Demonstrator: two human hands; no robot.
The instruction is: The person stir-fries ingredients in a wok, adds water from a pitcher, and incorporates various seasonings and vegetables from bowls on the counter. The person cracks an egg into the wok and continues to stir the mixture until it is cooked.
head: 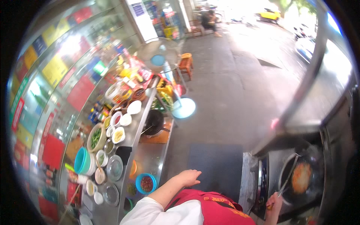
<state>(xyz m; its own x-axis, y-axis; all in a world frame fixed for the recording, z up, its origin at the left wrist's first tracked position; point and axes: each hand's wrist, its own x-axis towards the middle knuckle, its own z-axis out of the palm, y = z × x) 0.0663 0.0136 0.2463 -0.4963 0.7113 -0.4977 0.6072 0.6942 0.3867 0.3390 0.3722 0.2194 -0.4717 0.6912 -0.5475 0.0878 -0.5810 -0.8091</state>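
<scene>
My right hand [274, 202] is closed on the handle of a long metal cooking utensil [289, 171], whose far end reaches over a dark wok [287, 160] at the lower right. In the wok lies an orange-red food [301, 177]; whether it is liquid or solid I cannot tell. My left hand [192, 177] is held out in front of the red apron [222, 208], fingers extended, with nothing in it. It is over the dark floor mat, between the steel counter and the stove.
A steel counter [128, 146] on the left bears bowls of ingredients, teal bowls [82, 160] and glass lids [114, 168]. Its lower shelf holds a blue bowl [146, 183] and a black wok [154, 121]. A floor mat [215, 166] lies ahead. Beyond are an orange stool [186, 63] and a seated person [208, 21].
</scene>
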